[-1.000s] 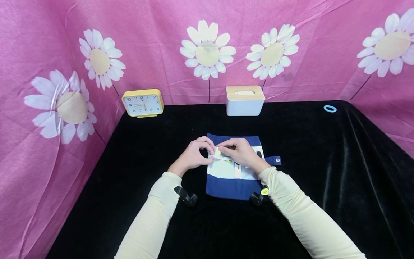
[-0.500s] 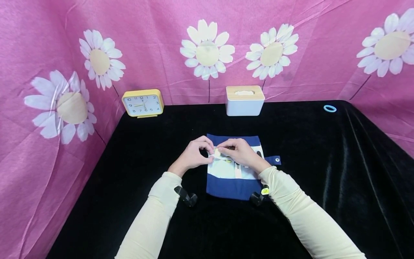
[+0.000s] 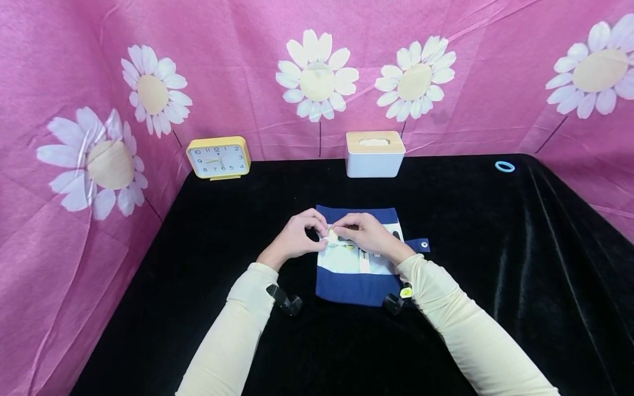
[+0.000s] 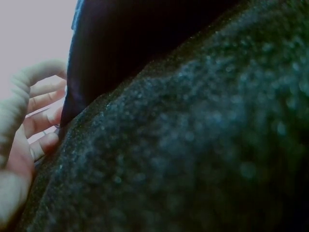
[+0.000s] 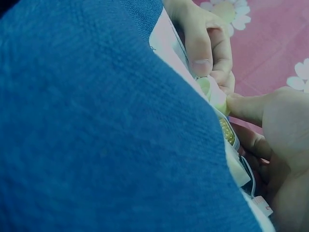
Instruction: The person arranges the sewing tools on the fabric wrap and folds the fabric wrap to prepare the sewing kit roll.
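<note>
A blue and white fabric roll-up pouch [image 3: 356, 289] lies opened out under both hands. With thumb and fingers, my left hand [image 3: 295, 236] pinches the white pocket edge at the pouch's left side. My right hand [image 3: 367, 235] holds a small pale yellow piece [image 5: 219, 100] between thumb and fingertips, right at that pocket's mouth. Its kind does not show. In the right wrist view, a gold, bumpy item [image 5: 227, 131] sits in the pocket row beside it. The left wrist view shows my left fingers [image 4: 41, 121] curled behind the pouch's dark edge.
A snap tab [image 3: 418, 245] sticks out from the pouch's right side. Along the back of the black-covered table stand a yellow clock [image 3: 219, 158] and a white tissue box [image 3: 375, 162]. A light blue ring [image 3: 504, 166] lies at the back right.
The pale yellow piece has shifted slightly down toward the pocket, with my right fingertips following it. My left hand stays in nearly the same place.
</note>
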A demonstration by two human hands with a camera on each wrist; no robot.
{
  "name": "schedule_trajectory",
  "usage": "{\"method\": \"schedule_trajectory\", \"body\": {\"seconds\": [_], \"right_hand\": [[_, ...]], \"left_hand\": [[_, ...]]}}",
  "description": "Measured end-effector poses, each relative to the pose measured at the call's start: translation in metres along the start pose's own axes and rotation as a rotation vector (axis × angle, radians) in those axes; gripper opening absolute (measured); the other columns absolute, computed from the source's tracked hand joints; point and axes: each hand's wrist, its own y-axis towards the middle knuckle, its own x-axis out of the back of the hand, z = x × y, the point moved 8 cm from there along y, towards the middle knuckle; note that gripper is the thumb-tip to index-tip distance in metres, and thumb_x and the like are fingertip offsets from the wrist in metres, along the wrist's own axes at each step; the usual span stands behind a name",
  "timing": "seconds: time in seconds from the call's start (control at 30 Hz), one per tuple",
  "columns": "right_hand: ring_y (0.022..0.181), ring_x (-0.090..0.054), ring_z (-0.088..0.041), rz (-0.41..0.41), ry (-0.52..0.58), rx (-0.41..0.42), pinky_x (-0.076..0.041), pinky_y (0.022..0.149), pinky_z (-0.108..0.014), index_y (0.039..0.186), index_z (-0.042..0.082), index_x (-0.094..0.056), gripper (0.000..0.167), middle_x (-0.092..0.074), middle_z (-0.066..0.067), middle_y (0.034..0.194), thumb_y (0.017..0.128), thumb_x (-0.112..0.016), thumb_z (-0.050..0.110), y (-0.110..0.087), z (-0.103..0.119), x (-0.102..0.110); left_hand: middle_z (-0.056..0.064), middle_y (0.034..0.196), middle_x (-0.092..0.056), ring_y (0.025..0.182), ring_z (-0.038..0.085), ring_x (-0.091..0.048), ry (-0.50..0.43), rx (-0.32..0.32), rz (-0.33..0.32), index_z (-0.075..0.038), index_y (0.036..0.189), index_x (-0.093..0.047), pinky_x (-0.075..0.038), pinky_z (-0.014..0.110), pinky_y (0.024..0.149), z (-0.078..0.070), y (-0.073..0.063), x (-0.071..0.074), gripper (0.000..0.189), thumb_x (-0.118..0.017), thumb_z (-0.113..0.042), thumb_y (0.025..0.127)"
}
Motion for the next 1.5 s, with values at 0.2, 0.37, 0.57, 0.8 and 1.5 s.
{"method": "schedule_trajectory", "body": {"seconds": [0.2, 0.37, 0.57, 0.8, 1.5], "right_hand": [[0.085, -0.06, -0.014, 0.016, -0.02, 0.019, -0.048, 0.077, -0.026, 0.109, 0.012, -0.079, 0.018, -0.074, -0.002, 0.099, 0.099, -0.064, 0.018, 0.0008, 0.0023, -0.0011], [0.08, -0.056, -0.015, 0.03, -0.023, 0.019, -0.046, 0.074, -0.026, 0.108, 0.014, -0.079, 0.018, -0.071, 0.001, 0.092, 0.099, -0.064, 0.018, 0.0012, 0.0021, -0.0012], [0.079, -0.054, -0.015, 0.057, -0.02, 0.027, -0.044, 0.074, -0.027, 0.109, 0.015, -0.079, 0.019, -0.069, 0.002, 0.089, 0.099, -0.064, 0.018, 0.0003, 0.0027, -0.0028], [0.081, -0.054, -0.017, 0.078, -0.008, 0.053, -0.043, 0.074, -0.027, 0.11, 0.014, -0.079, 0.019, -0.068, 0.0, 0.089, 0.1, -0.063, 0.017, 0.0003, 0.0035, -0.004], [0.083, -0.053, -0.016, 0.102, 0.008, 0.079, -0.044, 0.076, -0.027, 0.109, 0.015, -0.079, 0.019, -0.068, 0.001, 0.09, 0.1, -0.062, 0.018, -0.0024, 0.0037, -0.0047]], "left_hand": [[0.011, 0.104, -0.065, 0.104, 0.021, -0.058, 0.014, -0.02, 0.016, -0.003, 0.078, -0.072, -0.045, 0.029, 0.095, -0.0012, -0.0007, 0.0012, 0.008, -0.079, 0.0, 0.074], [0.012, 0.104, -0.065, 0.102, 0.022, -0.059, 0.013, -0.038, 0.022, -0.003, 0.079, -0.073, -0.044, 0.029, 0.096, -0.0022, -0.0003, 0.0013, 0.009, -0.079, 0.001, 0.073], [0.012, 0.103, -0.066, 0.099, 0.021, -0.06, 0.024, -0.054, 0.009, -0.004, 0.078, -0.073, -0.045, 0.028, 0.095, -0.0037, -0.0008, 0.002, 0.011, -0.08, 0.003, 0.072], [0.013, 0.102, -0.066, 0.101, 0.022, -0.06, 0.026, -0.056, 0.008, -0.002, 0.077, -0.072, -0.045, 0.028, 0.096, -0.0048, -0.0001, 0.0017, 0.011, -0.081, 0.004, 0.072], [0.013, 0.102, -0.066, 0.103, 0.023, -0.059, 0.019, -0.022, 0.03, -0.001, 0.077, -0.072, -0.045, 0.033, 0.098, -0.0029, -0.001, 0.0, 0.009, -0.079, 0.002, 0.073]]}}
